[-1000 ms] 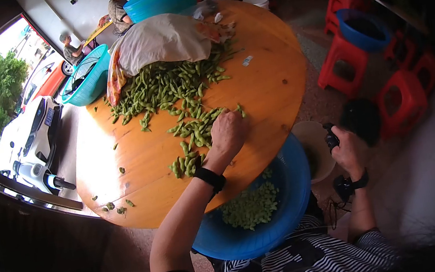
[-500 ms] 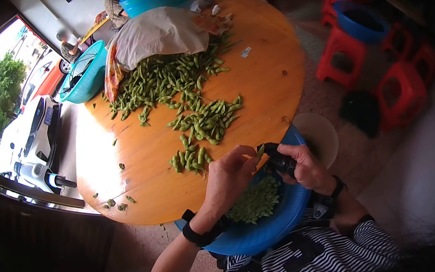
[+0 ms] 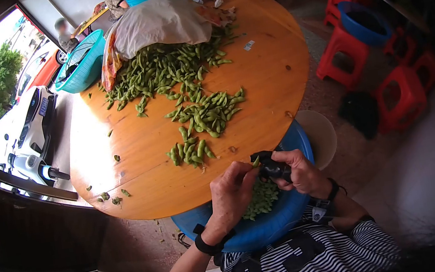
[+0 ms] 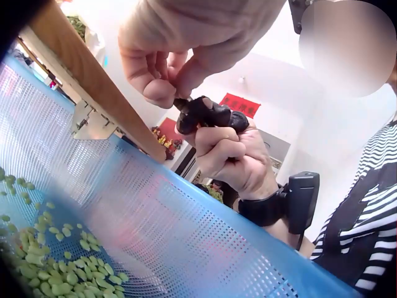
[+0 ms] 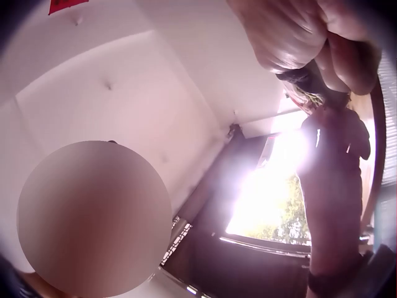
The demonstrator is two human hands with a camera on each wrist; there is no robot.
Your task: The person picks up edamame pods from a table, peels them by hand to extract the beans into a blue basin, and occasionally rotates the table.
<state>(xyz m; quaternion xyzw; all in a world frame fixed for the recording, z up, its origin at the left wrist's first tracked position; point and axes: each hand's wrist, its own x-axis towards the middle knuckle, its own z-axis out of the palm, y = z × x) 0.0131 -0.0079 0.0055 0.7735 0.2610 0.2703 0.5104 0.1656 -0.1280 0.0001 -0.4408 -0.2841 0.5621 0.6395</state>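
My left hand (image 3: pixel 229 191) pinches a green soybean pod (image 3: pixel 256 161) between thumb and fingertips. Facing it, my right hand (image 3: pixel 304 173) meets the pod's other end with a thumb and forefinger that look wrapped in black; its remaining fingers (image 4: pixel 214 149) are curled in. Both hands are over a blue mesh basket (image 3: pixel 185 224), beside the wooden table's near edge. Shelled green beans (image 4: pixel 74 273) lie in the basket's bottom. In the right wrist view the left hand (image 5: pixel 338 124) is dark against the light, and the pod is mostly hidden between the fingers.
On the round wooden table (image 3: pixel 264 73) lie loose soybean pods (image 3: pixel 206 118) and a larger pile (image 3: pixel 163 68) under a pale cloth (image 3: pixel 163 24). A pale bucket (image 3: pixel 320 135) stands right of the basket. Red stools (image 3: pixel 401 99) stand farther right.
My left hand has come back from the pods on the table to above the basket with one pod. My right hand has moved left from beside the bucket to meet it.
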